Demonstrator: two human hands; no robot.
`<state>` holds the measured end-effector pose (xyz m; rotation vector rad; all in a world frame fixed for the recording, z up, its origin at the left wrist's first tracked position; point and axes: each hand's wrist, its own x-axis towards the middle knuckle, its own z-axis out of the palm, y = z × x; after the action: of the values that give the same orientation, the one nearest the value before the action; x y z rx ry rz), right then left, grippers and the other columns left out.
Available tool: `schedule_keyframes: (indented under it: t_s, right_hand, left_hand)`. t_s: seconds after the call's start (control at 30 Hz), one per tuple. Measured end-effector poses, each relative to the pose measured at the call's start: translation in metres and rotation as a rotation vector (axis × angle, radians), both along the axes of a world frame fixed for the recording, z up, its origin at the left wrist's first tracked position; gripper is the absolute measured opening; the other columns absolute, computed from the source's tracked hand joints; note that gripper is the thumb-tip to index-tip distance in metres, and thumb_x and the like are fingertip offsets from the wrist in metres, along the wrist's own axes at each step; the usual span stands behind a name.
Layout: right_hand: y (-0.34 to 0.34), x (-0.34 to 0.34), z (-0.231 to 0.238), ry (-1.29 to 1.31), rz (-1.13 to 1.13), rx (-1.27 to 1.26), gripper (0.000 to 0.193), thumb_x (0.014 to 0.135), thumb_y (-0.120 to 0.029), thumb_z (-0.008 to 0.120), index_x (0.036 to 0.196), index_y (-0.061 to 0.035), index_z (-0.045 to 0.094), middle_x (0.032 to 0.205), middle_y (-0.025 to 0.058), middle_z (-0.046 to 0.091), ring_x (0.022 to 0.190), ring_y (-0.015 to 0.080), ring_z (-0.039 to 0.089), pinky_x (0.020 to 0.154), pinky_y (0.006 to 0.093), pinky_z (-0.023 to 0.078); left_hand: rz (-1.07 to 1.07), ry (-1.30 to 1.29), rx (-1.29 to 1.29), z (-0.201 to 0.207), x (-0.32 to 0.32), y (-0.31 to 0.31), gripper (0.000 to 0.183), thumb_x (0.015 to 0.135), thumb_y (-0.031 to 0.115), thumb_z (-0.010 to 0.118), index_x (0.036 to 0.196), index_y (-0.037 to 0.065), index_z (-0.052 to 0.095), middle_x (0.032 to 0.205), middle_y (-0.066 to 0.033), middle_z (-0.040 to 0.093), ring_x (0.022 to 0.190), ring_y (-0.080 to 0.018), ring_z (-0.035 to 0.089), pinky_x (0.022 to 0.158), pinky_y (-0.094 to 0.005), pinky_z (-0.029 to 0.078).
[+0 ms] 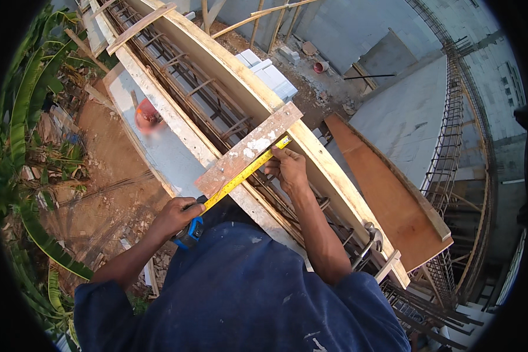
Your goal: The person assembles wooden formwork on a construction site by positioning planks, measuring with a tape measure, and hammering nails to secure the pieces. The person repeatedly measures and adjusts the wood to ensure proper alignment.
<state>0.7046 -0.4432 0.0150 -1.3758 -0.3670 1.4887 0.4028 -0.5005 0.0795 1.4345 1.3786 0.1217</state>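
A yellow tape measure blade (246,172) is stretched across the top of a long timber formwork (317,154), along the edge of a paint-spattered wooden crosspiece (249,146). My left hand (179,217) closes on the blade at the near side, with the blue tape case (189,233) just below it. At the far side board, my right hand (288,168) pinches the blade close to its end. Inside the formwork runs a rusty rebar cage (202,88), partly hidden by the crosspiece and my right arm.
A hammer (369,239) hangs on the formwork at the right. Beyond lie a brown plywood panel (387,188), white blocks (270,76) and a tied rebar column (443,141). Banana leaves (26,111) and dirt ground lie left, near a blurred orange-red shape (148,114).
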Motion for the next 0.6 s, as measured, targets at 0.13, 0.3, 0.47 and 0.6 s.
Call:
schedule_keyframes:
  t_s: [0.13,0.3,0.47,0.6]
  right_hand:
    - [0.0019,-0.0009,-0.0013,-0.025,0.008,0.038,0.022,0.093,-0.013,0.065,0.088,0.0079,0.067,0.071,0.0146,0.067,0.054,0.0164,0.064,0.046,0.0259,0.055]
    - [0.0046,-0.0011,0.0028,-0.010,0.009,0.026,0.021,0.093,-0.011,0.064,0.090,0.0087,0.067,0.072,0.0145,0.068,0.054,0.0168,0.064,0.047,0.0270,0.055]
    - [0.0045,0.0010,0.0007,-0.001,0.013,0.054,0.020,0.094,-0.011,0.064,0.089,0.0079,0.067,0.072,0.0145,0.068,0.054,0.0162,0.064,0.047,0.0265,0.055]
    - [0.0082,0.0042,-0.0032,-0.030,-0.003,0.015,0.022,0.095,-0.014,0.063,0.092,0.0073,0.065,0.077,0.0157,0.068,0.055,0.0165,0.065,0.048,0.0266,0.057]
  left_hand:
    - [0.049,-0.012,-0.041,0.0023,-0.0010,-0.0023,0.041,0.092,0.037,0.059,0.098,-0.002,0.071,0.075,-0.0098,0.066,0.069,-0.0167,0.059,0.068,-0.0324,0.047]
    - [0.051,-0.022,-0.167,-0.0012,0.0014,0.0014,0.039,0.093,0.036,0.059,0.096,-0.002,0.071,0.074,-0.0071,0.065,0.068,-0.0126,0.057,0.066,-0.0309,0.047]
    - [0.084,-0.080,-0.216,-0.0027,0.0046,0.0039,0.037,0.093,0.033,0.059,0.092,-0.002,0.071,0.071,-0.0039,0.065,0.065,-0.0103,0.056,0.063,-0.0288,0.046]
    - [0.134,-0.096,-0.291,-0.0056,0.0055,0.0031,0.033,0.092,0.030,0.060,0.090,0.000,0.072,0.070,-0.0013,0.065,0.061,-0.0074,0.055,0.061,-0.0256,0.044]
